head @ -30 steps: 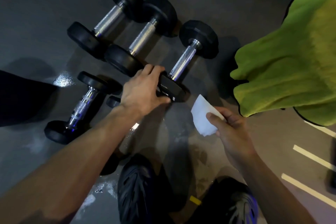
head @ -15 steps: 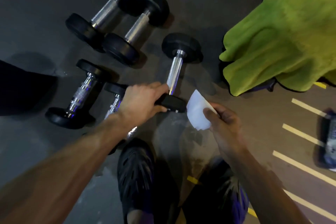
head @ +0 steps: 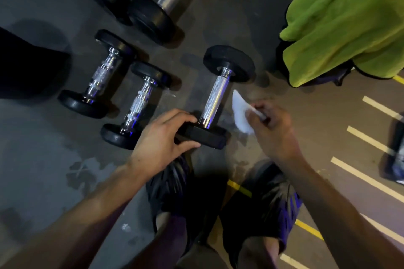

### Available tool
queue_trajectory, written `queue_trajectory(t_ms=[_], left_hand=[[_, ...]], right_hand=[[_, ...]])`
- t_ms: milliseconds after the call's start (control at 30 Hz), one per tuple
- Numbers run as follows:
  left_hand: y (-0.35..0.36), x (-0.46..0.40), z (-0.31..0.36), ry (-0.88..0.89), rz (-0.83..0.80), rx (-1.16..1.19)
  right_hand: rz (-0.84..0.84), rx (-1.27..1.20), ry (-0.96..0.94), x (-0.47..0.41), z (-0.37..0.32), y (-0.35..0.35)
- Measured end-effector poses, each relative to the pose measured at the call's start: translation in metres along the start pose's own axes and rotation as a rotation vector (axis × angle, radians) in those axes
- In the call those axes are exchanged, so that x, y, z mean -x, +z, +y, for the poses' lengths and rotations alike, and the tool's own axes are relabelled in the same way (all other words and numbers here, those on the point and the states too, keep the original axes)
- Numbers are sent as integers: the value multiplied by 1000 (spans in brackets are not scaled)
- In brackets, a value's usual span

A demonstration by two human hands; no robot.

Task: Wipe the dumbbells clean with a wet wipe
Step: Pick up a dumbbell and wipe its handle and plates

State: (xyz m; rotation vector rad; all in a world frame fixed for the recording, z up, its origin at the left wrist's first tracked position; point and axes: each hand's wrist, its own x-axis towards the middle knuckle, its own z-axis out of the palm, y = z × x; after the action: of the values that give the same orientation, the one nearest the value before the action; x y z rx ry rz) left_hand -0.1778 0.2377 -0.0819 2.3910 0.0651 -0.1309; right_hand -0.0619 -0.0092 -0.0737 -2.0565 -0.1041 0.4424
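On the dark floor (head: 218, 17), just ahead of two black shoes (head: 175, 185): dumbbell (head: 215, 97) with a knurled chrome handle, lying with one black head near the feet and the other farther off. Left hand (head: 161, 140) gripping the near head, fingers (head: 175, 117) curled over its top edge, thumb wrapped underneath. Right hand (head: 273, 131) just beside the handle, pinching a white wet wipe (head: 240, 113) between curled fingers and thumb; wipe close to the chrome bar but not touching it. Left of that, two smaller dumbbells (head: 140, 105) side by side, chrome grips ridged. Farther up, two larger dumbbells (head: 153, 13) lying close together, partly cut off by the top edge. Upper right, a green towel (head: 349, 17) draped over something dark. White and yellow painted lines (head: 367, 177) on the floor at right.
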Motion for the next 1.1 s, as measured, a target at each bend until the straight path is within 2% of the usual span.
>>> queue_trajectory(t_ms=[167,367,533,667,767,933,1033,1100], left_hand=[[-5,-2,-4,-45,-8,40],[-22,-7,-5,-141,-89,219],[-26,-15,-6,-134,-129,216],[-31,-20,-4,-140,-176,224],[-36,-28,-5,-210,-218,268],[-37,-68,-6,-324,-56,227],[-23,-108,1,-386,-109,294],[-7,-129,7,-467,-173,321]], right_hand=[[-45,249,-284,-44,-26,10],[-274,245,-454,-55,-24,41],[-342,170,-376,-57,-18,39],[-494,154,-318,-35,-10,52],[-578,127,-225,-33,-7,53],[-481,200,-198,-43,-7,35],[-494,127,-108,-32,-2,33],[-388,-18,-14,-29,3,26]])
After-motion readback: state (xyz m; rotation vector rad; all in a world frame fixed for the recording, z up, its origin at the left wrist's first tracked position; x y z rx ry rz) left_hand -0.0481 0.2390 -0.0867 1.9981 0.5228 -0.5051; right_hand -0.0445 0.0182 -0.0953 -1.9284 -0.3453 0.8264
